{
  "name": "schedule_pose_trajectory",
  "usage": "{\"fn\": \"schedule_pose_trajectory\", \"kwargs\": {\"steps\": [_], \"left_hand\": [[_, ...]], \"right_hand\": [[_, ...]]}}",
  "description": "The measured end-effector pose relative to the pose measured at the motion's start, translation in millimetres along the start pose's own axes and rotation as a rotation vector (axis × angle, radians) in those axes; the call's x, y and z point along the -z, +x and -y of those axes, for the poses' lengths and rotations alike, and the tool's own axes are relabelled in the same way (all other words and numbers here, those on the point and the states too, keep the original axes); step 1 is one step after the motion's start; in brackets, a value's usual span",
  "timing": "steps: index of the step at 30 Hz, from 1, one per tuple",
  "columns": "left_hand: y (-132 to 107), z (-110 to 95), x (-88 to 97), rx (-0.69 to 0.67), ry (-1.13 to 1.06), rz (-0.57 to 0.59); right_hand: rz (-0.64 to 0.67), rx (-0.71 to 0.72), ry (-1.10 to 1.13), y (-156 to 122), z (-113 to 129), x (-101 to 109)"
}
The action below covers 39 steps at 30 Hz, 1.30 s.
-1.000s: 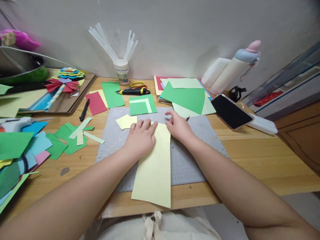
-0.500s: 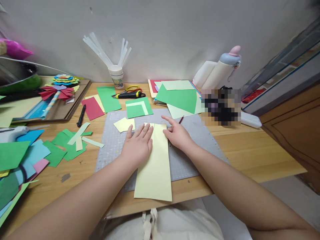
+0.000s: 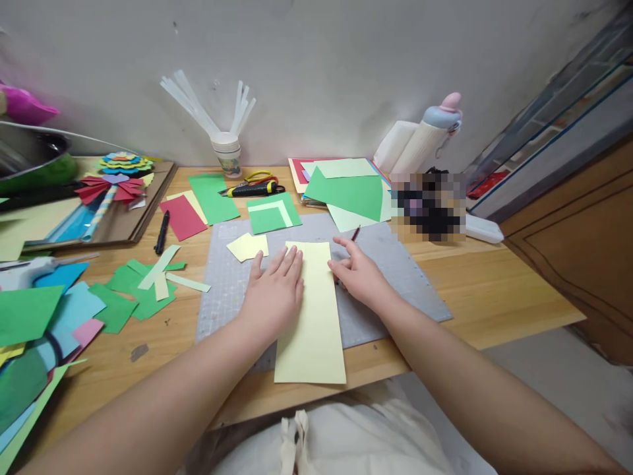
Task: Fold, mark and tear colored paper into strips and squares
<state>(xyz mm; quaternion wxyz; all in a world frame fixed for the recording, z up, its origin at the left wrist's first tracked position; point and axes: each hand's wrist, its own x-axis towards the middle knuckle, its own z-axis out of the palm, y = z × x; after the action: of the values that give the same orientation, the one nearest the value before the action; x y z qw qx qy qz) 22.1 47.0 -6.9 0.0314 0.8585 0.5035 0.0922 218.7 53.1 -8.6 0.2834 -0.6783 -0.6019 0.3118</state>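
The left hand is laid flat, fingers spread and extended, on the left edge of a long pale yellow sheet of paper; nothing is gripped by it. The right hand is held loosely open at the sheet's right edge, its fingertips touching the paper near the top corner, with nothing grasped. The sheet is stretched lengthwise across a grey cutting mat, its near end reaching past the mat onto the tabletop.

At the far left, green, blue and pink paper scraps are piled on the tabletop. A black pen is seen beside a red sheet. A small yellow scrap is lying on the mat just beyond the left hand. Behind it, a green sheet, a utility knife and a cup of white sticks are placed. To the right, a stack of green paper is set near the wall, and a red pencil tip is visible just beyond the right hand.
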Motion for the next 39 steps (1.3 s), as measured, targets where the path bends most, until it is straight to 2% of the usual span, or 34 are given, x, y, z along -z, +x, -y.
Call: {"fn": "schedule_pose_trajectory", "kwargs": {"steps": [5, 12, 19, 24, 28, 33, 39], "left_hand": [[-11.7, -2.5, -1.9, -0.026, 0.01, 0.049], [-13.2, -3.8, -6.1, -0.025, 0.013, 0.043], [-14.4, -2.4, -7.5, -0.025, -0.007, 0.031], [-14.9, -3.2, -1.3, -0.011, -0.005, -0.015], [-14.4, -5.0, 4.0, -0.007, 0.0, -0.058], [-13.2, -3.7, -1.9, -0.049, -0.007, -0.016], [-13.8, -3.1, -7.5, -0.029, -0.006, 0.027]], "right_hand": [[-0.021, -0.016, -0.019, -11.3, 4.6, -4.9], [-0.053, -0.009, -0.057, -16.9, 11.7, -9.1], [-0.052, -0.003, 0.045, -30.8, 7.6, -10.1], [-0.068, 0.018, 0.108, -45.5, 7.2, -17.4], [-0.137, 0.036, 0.157, -35.1, 5.9, -17.4], [-0.13, 0.045, 0.14, -18.7, 2.4, -14.6], [-0.136, 0.065, 0.053, -24.1, 0.4, -18.9]]}}
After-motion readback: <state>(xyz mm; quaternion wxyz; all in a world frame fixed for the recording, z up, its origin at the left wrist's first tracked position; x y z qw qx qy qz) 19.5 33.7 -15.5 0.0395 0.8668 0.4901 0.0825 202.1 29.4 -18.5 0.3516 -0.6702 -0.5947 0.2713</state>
